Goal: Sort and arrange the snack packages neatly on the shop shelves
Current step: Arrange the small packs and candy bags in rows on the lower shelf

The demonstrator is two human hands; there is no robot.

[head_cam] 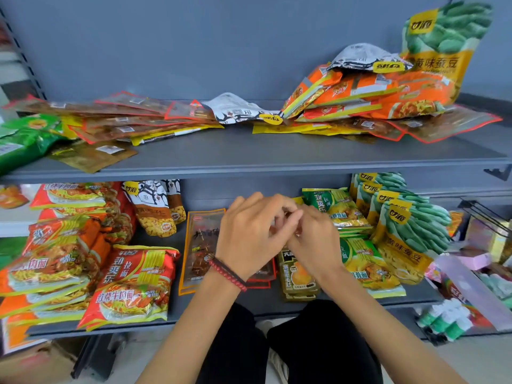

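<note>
Two hands meet above the middle of the lower shelf (177, 314), the left hand (246, 234) (a red bead bracelet (228, 270) on its wrist) with its back to the camera and its fingers curled toward the right hand (314, 239); their fingertips touch, but whether they pinch anything between them cannot be told; below them lies a clear orange-edged skewer packet (199, 245), flat on the shelf, and dark yellow packets (297, 275) lie stacked under the right wrist; to the left stands a pile of red noodle packs (130, 286), and further left are taller stacks of orange noodle packs (55, 259); behind these, black-and-white nut bags (151, 209) lean upright against the back panel; to the right of the hands are green noodle packs (365, 267) in two piles, and beside them a row of green-and-yellow bean bags (410, 236) stands one behind another; on the upper shelf (249, 153) the goods lie unsorted; red-edged flat packets (124, 120) are spread across its left half, with a green pack (25, 139) at the far left; a crumpled white bag (238, 109) lies in the middle; at the right a loose heap of orange packs (360, 92) rests on more flat packets, with one tall bean bag (440, 51) upright behind it.
</note>
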